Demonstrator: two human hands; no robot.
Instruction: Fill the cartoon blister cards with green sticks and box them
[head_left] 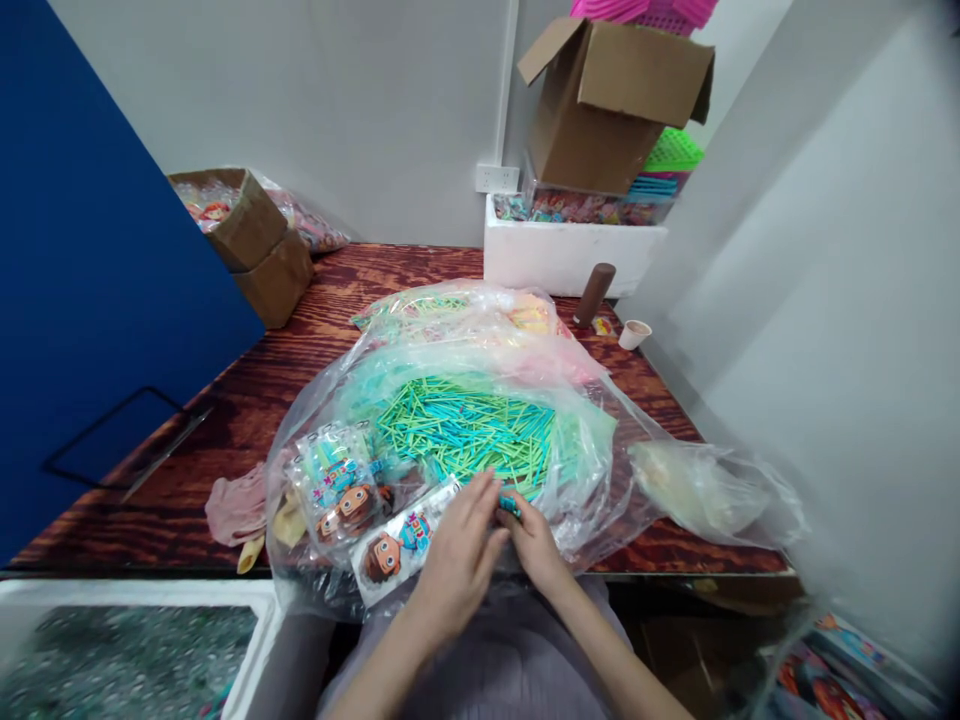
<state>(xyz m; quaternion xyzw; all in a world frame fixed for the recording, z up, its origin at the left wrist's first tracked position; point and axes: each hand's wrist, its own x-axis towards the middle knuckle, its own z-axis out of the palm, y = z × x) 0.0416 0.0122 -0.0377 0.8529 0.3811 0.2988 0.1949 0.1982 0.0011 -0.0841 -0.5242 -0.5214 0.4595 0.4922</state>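
Observation:
My left hand [466, 545] has its fingers stretched out and its thumb apart, beside my right hand. A small bundle of green and blue thin sticks [510, 505] is in my right hand [536, 540], whose fingers are closed around it; mostly its end shows. In front of both hands lies a heap of loose green and blue sticks [465, 425] in a spread clear plastic bag [585, 500]. A white printed pouch with a cartoon face [386, 553] lies beside my left wrist and is partly covered by it. Several similar pouches [341, 485] are stacked farther left.
A pink cloth [234, 508] lies left of the bag. At the right is a knotted clear bag [697, 490]. A brown cylinder [595, 295] and paper cup [634, 334] stand behind, near a white foam box [566, 255]. Another foam box [262, 610] sits low at left.

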